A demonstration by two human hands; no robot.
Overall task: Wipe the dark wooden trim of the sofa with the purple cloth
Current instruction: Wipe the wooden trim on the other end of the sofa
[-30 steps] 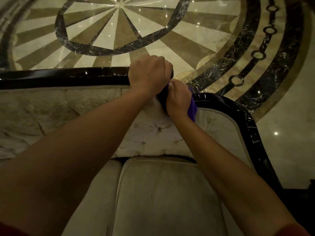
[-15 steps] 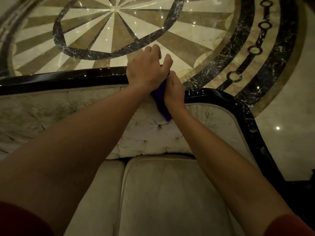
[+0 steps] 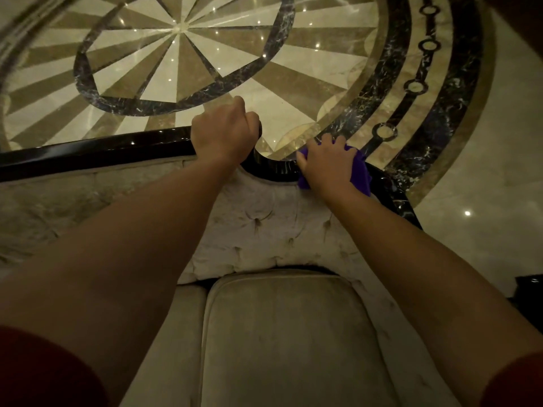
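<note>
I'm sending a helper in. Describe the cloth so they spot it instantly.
Find the sofa's glossy dark wooden trim along the top of the backrest. Follow it right, past the dip, to the right hand. The purple cloth lies under it, the only vivid colour here.

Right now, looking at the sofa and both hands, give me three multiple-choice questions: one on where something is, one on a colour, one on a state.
1. Where is the purple cloth?
A. On the beige seat cushion
B. Under the right hand on the dark wooden trim
C. On the marble floor

2. What colour are the sleeve cuffs at the bottom corners?
A. Dark red
B. White
C. Green

3. What is the left hand doing?
A. Hanging free in the air
B. Lying flat on the cushion
C. Closed over the trim

Answers:
1 B: the right hand presses the cloth onto the dark wooden trim, at the curve of the backrest.
2 A: the sleeve cuffs show dark red.
3 C: the left hand is curled over the top of the trim.
</note>
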